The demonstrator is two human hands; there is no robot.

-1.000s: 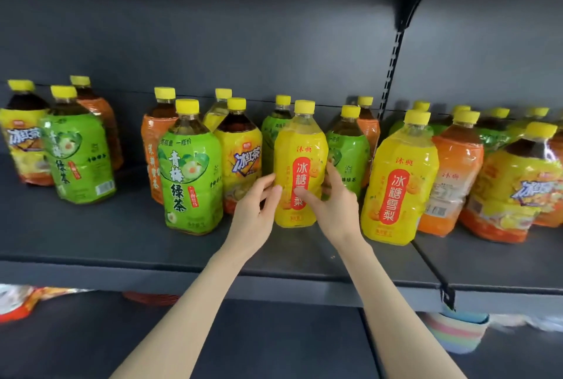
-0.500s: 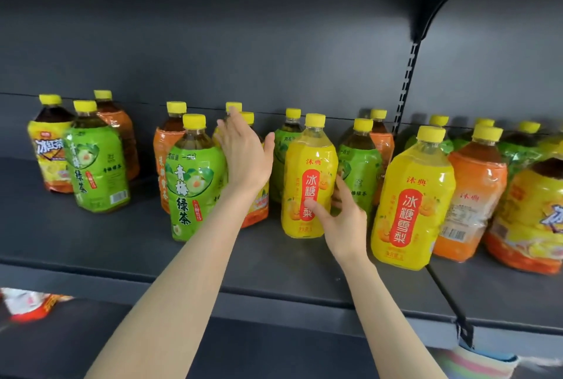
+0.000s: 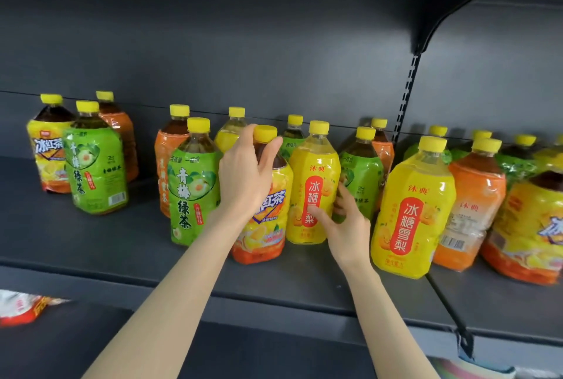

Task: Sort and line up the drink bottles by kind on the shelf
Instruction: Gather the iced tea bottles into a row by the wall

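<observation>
nearest the camera, a red and white packet point(image 3: 21, 308) lies on the lower level at the left. both bare forearms reach up over the front edge of the shelf point(image 3: 91, 241).

the left hand point(image 3: 246, 180) is curled over the shoulder of the iced black tea bottle point(image 3: 268, 226), with fingers and thumb on either side of its neck just under the yellow cap. half a second ago that hand was only reaching in, and this bottle stood farther back beside the green plum tea bottle point(image 3: 189, 195). now it is at the front, between the green plum tea bottle and the yellow pear drink bottle point(image 3: 316, 162), with its base closer to the shelf edge than either neighbour's. i cannot tell whether it rests on the shelf or is just lifted.

the right hand point(image 3: 347, 232) grips the yellow pear drink bottle low down as before, thumb on the red label and fingers round its right side. that bottle stands upright in the same spot. a second ago both hands were on it.

to the right stand a bigger yellow bottle point(image 3: 414, 211) and an orange bottle point(image 3: 475, 195). farther back, the mixed back row point(image 3: 292, 134) along the rear panel is unchanged.
</observation>
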